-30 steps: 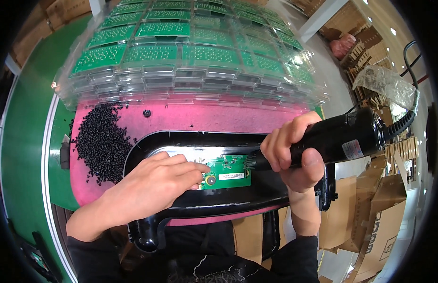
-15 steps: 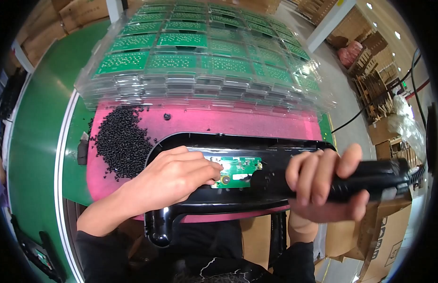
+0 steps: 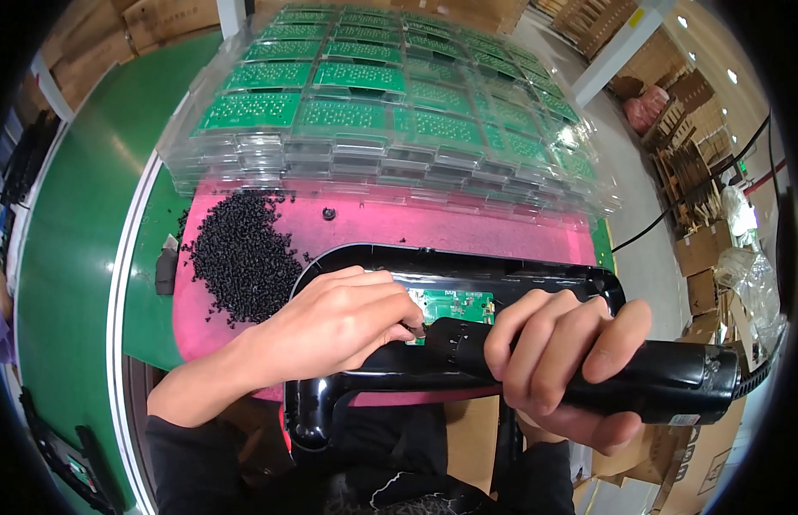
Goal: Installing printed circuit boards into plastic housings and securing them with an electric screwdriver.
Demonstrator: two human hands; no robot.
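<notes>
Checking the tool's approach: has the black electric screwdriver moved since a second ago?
Yes. The black electric screwdriver in the right hand has swung down, its tip now nearer the green circuit board.

Stacked clear trays [image 3: 373, 146] and black pellets [image 3: 240, 253] crowd the pink mat [image 3: 467, 227].

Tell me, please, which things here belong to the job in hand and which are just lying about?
In the job:
- left hand
- right hand
- black electric screwdriver
- small green circuit board
- glossy black housing

Lying about:
- pile of black screws
- pink mat
- stacked clear trays of green boards
- cardboard boxes
</notes>
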